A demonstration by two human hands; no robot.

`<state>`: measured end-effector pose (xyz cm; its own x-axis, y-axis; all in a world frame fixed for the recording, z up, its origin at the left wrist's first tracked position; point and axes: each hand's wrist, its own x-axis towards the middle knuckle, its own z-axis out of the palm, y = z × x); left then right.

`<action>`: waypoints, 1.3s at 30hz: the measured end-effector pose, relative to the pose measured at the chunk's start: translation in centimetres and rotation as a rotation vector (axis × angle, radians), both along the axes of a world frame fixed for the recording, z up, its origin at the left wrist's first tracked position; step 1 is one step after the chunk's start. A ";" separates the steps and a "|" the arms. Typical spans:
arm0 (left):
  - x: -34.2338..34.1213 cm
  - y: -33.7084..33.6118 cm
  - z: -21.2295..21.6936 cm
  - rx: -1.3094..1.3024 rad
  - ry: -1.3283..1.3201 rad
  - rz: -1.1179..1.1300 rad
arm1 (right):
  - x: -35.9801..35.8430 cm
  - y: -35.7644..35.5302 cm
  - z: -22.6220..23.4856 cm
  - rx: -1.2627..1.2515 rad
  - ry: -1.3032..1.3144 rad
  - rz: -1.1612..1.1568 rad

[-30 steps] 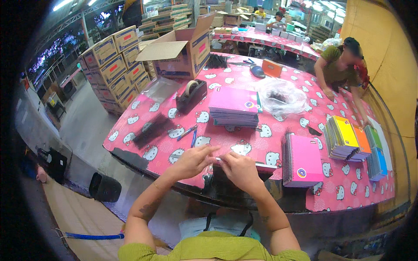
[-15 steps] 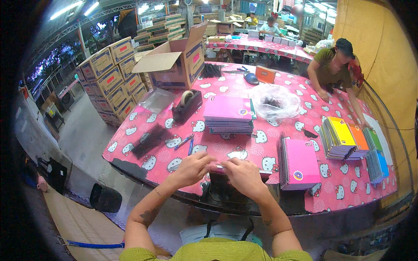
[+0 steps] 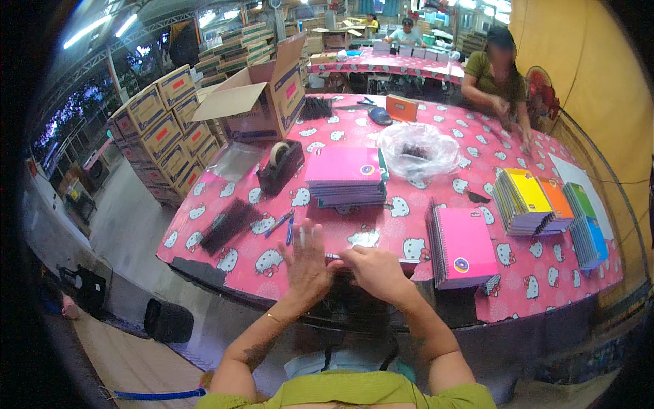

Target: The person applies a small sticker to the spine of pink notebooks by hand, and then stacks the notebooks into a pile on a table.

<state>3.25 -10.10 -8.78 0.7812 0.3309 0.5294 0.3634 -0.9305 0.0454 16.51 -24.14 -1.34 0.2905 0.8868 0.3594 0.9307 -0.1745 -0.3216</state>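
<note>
The pink patterned table [image 3: 545, 286] fills the view, its near edge curving from seven o'clock to four o'clock just under both hands. At twelve o'clock of the hands lies a stack of pink notebooks [image 3: 344, 176]; a second pink spiral notebook stack [image 3: 463, 245] sits at three o'clock, nearer the right hand [image 3: 373, 271]. The left hand [image 3: 306, 262] is spread flat, fingers fanned upward; the right is curled, and both press on a thin dark strip [image 3: 340, 258] whose long axis runs nine-to-three along the edge. Whether either truly grips it cannot be told. Blue pens [image 3: 281, 223] lie at eleven o'clock; bare cloth lies between.
</note>
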 end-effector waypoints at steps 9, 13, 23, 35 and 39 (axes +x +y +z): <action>-0.4 -0.4 -3.1 0.202 -0.033 -0.216 | 1.5 -3.2 -0.6 0.064 -0.077 -0.031; 2.0 0.1 -0.8 0.113 -0.102 -0.186 | 2.0 -3.1 -0.6 0.054 -0.062 -0.044; 4.4 0.7 3.6 0.291 0.170 -0.047 | 1.6 -2.2 -1.4 0.052 -0.002 -0.073; -1.2 -4.0 -4.0 0.120 0.028 -0.431 | 3.6 -7.7 -1.5 0.341 0.400 0.012; 4.8 -1.5 4.6 0.279 0.143 -0.076 | 3.8 -7.3 -6.5 0.520 1.067 -0.060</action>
<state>8.07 -11.60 -4.21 0.8711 0.1260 0.4746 0.2764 -0.9247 -0.2619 20.30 -31.44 -7.84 0.6973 0.6809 0.2240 0.1448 0.1722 -0.9744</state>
